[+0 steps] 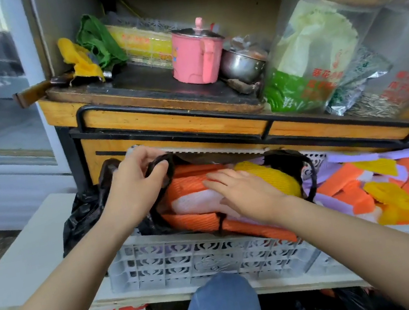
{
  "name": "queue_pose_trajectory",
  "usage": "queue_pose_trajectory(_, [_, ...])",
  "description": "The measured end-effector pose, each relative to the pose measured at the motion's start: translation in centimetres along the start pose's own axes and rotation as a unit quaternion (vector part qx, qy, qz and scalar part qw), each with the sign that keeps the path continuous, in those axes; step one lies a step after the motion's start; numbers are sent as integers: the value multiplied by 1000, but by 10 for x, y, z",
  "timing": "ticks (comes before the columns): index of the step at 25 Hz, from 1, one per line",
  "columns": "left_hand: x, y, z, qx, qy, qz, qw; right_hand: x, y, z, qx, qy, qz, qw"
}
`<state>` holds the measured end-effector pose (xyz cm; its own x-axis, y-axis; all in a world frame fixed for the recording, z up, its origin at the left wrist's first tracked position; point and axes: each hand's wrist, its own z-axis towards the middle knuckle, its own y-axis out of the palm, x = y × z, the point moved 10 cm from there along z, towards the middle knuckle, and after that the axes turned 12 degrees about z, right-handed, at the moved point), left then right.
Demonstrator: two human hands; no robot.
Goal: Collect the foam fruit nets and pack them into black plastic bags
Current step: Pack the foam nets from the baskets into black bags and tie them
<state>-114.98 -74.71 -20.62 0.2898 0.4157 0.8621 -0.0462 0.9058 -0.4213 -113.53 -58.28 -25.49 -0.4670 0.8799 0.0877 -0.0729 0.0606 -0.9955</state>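
- The wooden shelf (165, 123) rises behind both grips. Its top and right side run out of the picture, and its lower edge hides the far rim of everything beneath it.
- A grey lattice crate (202, 260) sits under both grips. The right forearm and the picture edge cut off its right end.
- A heap of loose foam nets (351, 179) lies in the crate to the right of the right grip. They are flat ribbed pieces in orange, yellow, lilac and white, tumbled over one another.
- The black plastic bag (81, 218) stands in the crate's left end, glossy and crumpled. It spills out left of the left grip, and its bottom is hidden in the crate.
- The packed nets (189, 185) fill the bag's mouth between the grips: orange and white layers, with a yellow roll at the back.
- The right grip (244, 191) lies flat with its fingers straight, pressing on the packed nets.
- The left grip (132, 185) curls round the bag's handle loop (172, 168) and pinches it.
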Motion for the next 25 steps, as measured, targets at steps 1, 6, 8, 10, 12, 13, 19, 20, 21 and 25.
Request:
queue_pose_trajectory(1, [13,8,0,-2,29,46,999,5,-8,-9,14,0,3,1000])
queue_pose_trajectory(6, [99,81,-16,-15,237,239,942,56,-56,-86,162,9,5,987])
queue_pose_trajectory(8, [132,124,-25,-38,314,238,918,97,-72,-130,235,62,20,970])
queue_pose_trajectory(10, [164,179,-35,-66,386,227,892,153,-74,-178,293,135,34,946])
queue_pose_trajectory(12, [188,238,-41,-95,435,230,866,212,-54,-219,295,218,47,929])
queue_pose_trajectory(13, [195,267,-41,-113,448,230,857,240,-39,-236,282,258,55,923])
queue_pose_trajectory(19, [163,454,-9,-295,386,289,825,370,57,-321,166,449,153,865])
queue_pose_trajectory(20, [150,479,-4,-324,372,299,817,383,70,-328,145,461,162,860])
queue_pose_trajectory(21, [136,500,-1,-350,362,306,808,393,81,-332,129,467,175,857])
queue_pose_trajectory(25, [85,565,10,-435,330,333,769,420,111,-338,107,473,217,847])
